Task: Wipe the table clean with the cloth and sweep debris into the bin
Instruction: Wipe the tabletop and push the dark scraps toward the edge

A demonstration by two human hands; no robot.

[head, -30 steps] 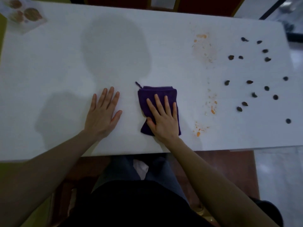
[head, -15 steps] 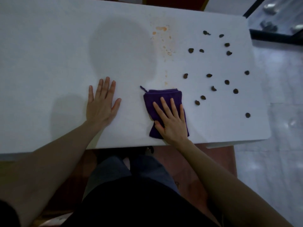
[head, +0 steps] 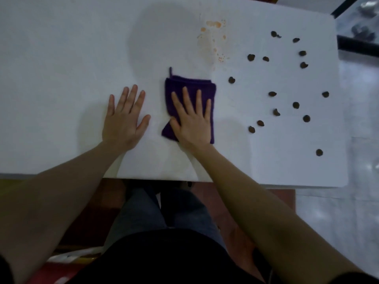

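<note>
we noted dark, lumpy debris scattered right of the folded purple cloth on the smooth white table; orange stains beyond. right hand pressed flat on cloth, grip released; left hand splayed beside.

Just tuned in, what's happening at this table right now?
A person is wiping a white table. The right hand presses flat on a folded purple cloth; the left hand lies flat on the bare tabletop beside it. Orange stains remain beyond the cloth, and dark debris bits lie scattered to the right. No bin is in view.
</note>
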